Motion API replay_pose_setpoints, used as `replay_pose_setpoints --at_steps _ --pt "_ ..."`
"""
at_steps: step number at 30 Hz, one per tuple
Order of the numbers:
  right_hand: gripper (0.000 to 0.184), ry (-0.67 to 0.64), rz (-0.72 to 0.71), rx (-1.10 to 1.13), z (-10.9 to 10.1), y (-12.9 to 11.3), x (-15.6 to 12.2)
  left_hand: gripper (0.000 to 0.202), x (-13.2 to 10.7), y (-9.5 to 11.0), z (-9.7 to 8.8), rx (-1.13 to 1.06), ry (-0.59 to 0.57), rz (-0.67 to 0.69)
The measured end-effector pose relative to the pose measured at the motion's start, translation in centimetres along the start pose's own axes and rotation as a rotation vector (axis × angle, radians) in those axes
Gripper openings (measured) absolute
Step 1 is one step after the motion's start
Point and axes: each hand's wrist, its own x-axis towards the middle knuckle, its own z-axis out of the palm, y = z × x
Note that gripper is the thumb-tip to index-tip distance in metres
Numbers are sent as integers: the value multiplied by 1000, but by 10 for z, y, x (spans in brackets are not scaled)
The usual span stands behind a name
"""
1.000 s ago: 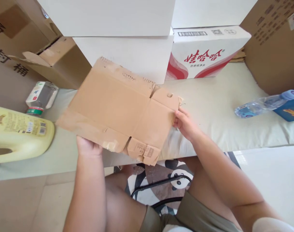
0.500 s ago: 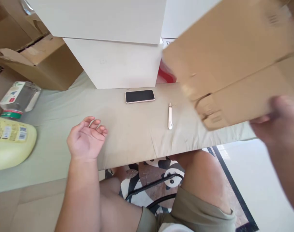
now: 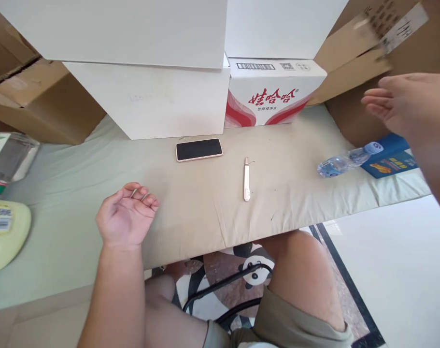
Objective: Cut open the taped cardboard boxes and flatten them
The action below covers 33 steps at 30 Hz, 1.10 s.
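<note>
My left hand (image 3: 127,212) rests palm up above the cloth-covered table (image 3: 191,203), its fingers loosely curled and nothing in it. My right hand (image 3: 397,99) is raised at the right, open and empty, in front of brown cardboard. Near it are flattened cardboard pieces (image 3: 350,58) leaning at the upper right. Below that hand, a clear plastic bottle (image 3: 345,162) lies against a blue box (image 3: 391,157). Between my hands, a white utility knife (image 3: 246,181) and a phone (image 3: 199,150) with a dark screen lie on the cloth.
White boxes (image 3: 162,101) stand stacked at the back, beside a white and red carton (image 3: 274,96). At the left are a brown cardboard box (image 3: 60,106), a clear jar (image 3: 15,154) and a pale yellow jug (image 3: 9,237). The table's front edge is above my knees.
My right hand has let go of the flattened cardboard and moved up. The cardboard no longer covers the carton, bottle and blue box. My left hand stays nearly still; the view has shifted right.
</note>
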Motion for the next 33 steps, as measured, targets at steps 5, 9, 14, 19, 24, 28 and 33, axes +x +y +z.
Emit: replay_pose_setpoints --at_steps 5,9,14,19,24,28,33 --pt "8 -120 278 -10 46 -26 -69 19 3 5 -6 -2 -15 11" --pt "11 -365 293 21 99 -43 -122 15 -4 13 -9 -59 7 8" --pt "14 -696 287 81 189 -58 -183 14 -15 24 -23 -186 44 38" --pt "19 -1011 99 62 285 -83 -244 13 -21 37 -44 -322 62 75" --pt "25 -1142 -231 -47 391 -127 -286 13 -26 47 -54 -412 50 53" --pt "30 -1050 -529 -62 483 -174 -299 13 -26 53 -57 -475 62 45" --pt "23 -1030 -511 -34 556 -221 -300 12 -23 59 -62 -516 49 56"
